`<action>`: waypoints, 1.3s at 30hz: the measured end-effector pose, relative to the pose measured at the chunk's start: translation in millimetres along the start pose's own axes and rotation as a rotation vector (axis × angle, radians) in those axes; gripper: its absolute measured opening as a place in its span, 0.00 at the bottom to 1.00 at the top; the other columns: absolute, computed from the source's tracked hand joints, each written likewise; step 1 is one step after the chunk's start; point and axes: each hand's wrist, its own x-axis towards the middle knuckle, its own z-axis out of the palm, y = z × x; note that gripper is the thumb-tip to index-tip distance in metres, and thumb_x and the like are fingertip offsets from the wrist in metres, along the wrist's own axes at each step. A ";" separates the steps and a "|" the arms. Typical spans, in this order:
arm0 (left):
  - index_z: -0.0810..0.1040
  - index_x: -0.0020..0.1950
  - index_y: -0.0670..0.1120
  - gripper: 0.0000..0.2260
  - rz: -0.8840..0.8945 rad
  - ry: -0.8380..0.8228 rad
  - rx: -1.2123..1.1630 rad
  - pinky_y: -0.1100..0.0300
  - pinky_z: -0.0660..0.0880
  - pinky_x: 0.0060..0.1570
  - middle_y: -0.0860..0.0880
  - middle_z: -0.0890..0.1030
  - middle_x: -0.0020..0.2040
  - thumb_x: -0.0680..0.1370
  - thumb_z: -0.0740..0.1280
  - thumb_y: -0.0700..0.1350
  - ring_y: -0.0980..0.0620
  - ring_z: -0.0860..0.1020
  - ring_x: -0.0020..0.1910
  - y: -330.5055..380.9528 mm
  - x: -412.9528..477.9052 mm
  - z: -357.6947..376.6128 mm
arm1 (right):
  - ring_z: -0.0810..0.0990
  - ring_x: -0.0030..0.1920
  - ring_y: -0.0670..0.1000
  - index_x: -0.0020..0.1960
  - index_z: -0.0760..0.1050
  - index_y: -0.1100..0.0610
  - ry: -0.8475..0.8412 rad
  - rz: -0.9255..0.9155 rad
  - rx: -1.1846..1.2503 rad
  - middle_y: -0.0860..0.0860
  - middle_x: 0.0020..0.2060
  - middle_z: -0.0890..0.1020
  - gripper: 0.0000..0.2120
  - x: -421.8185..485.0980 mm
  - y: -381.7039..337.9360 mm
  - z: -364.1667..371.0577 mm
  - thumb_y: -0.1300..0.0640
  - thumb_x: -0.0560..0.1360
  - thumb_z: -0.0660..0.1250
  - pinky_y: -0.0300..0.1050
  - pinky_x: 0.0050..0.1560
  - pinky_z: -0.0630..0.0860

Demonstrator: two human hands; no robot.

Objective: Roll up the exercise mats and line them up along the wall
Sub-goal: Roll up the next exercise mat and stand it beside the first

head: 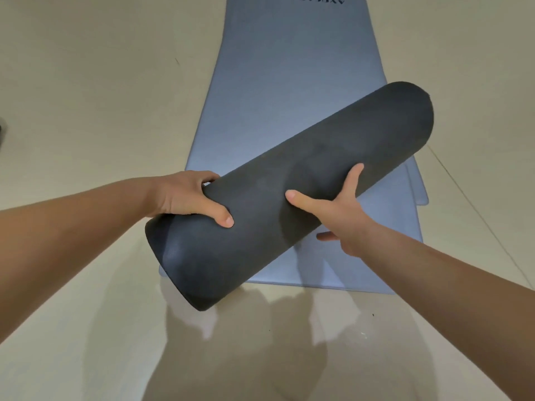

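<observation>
A dark grey rolled mat (pixel 260 215) is lifted off the floor and lies slanted, its near end low on the left and its far end high on the right. My left hand (pixel 185 198) grips the roll near its lower end, thumb on top. My right hand (pixel 344 209) grips its middle from the right, thumb and a finger spread over the top, other fingers underneath. Beneath the roll lie flat blue-grey mats (pixel 278 91), stretching away from me; layered edges show at the right, and dark lettering marks the far end.
Pale beige floor (pixel 86 96) surrounds the mats on all sides. A thin floor seam (pixel 474 209) runs diagonally at the right. A small dark object (pixel 2 131) shows at the left edge. No wall is in view.
</observation>
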 end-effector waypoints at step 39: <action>0.80 0.70 0.58 0.30 -0.115 0.194 -0.887 0.43 0.73 0.73 0.53 0.86 0.64 0.69 0.80 0.59 0.48 0.84 0.65 -190.1 -167.3 16.8 | 0.85 0.65 0.53 0.73 0.71 0.39 -0.728 0.091 0.041 0.44 0.65 0.85 0.44 -32.2 24.1 208.4 0.41 0.60 0.83 0.62 0.72 0.76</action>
